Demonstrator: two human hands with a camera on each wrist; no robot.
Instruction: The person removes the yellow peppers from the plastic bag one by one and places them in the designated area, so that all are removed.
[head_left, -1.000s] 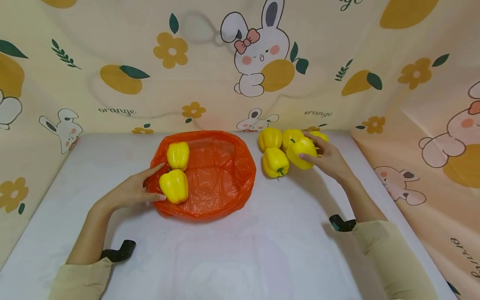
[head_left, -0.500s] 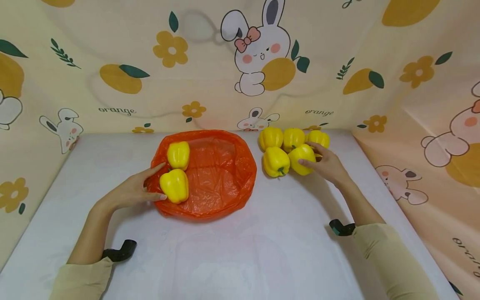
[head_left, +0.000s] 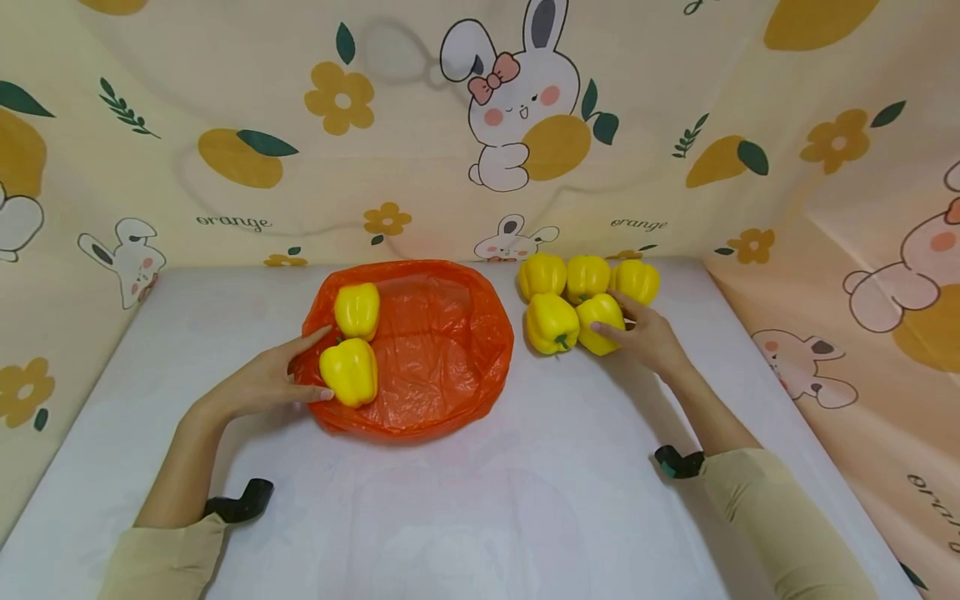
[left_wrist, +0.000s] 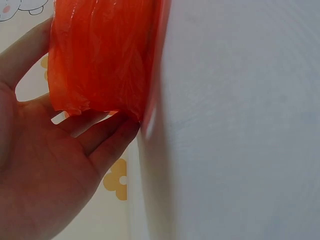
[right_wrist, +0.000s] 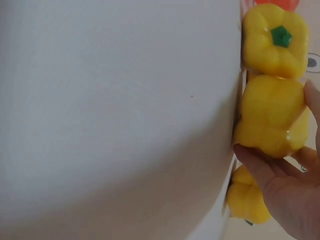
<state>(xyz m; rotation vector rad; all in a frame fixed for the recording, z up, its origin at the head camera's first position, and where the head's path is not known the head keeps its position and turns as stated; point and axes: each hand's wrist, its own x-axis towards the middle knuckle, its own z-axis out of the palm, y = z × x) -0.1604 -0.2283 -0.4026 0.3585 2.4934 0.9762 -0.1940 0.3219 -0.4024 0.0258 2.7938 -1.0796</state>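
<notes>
My left hand (head_left: pixel 255 377) is at the left side of an orange-red plastic bag (head_left: pixel 427 367), gripping its rim with thumb and fingers. In the left wrist view the fingers (left_wrist: pixel 107 137) reach in behind the wall of the bag (left_wrist: pixel 100 55). Two yellow bell peppers, a rear one (head_left: pixel 357 311) and a front one (head_left: pixel 349 372), lie inside along its left wall. My right hand (head_left: pixel 649 335) holds another yellow bell pepper (right_wrist: pixel 272 117) between thumb and fingers, low at the table, right beside a neighbouring pepper (right_wrist: pixel 275 40).
Beyond the held pepper, a back row of yellow peppers stands by the rear wall: one left (head_left: pixel 542 277), one middle (head_left: pixel 587 277) and one right (head_left: pixel 635 281). A patterned cloth (head_left: pixel 405 167) encloses the white table (head_left: pixel 450 517) behind and at the sides.
My right hand has lowered the held pepper from over the back row toward the front, beside the front-left pepper, turning it on the way. My left hand and the bag have stayed put.
</notes>
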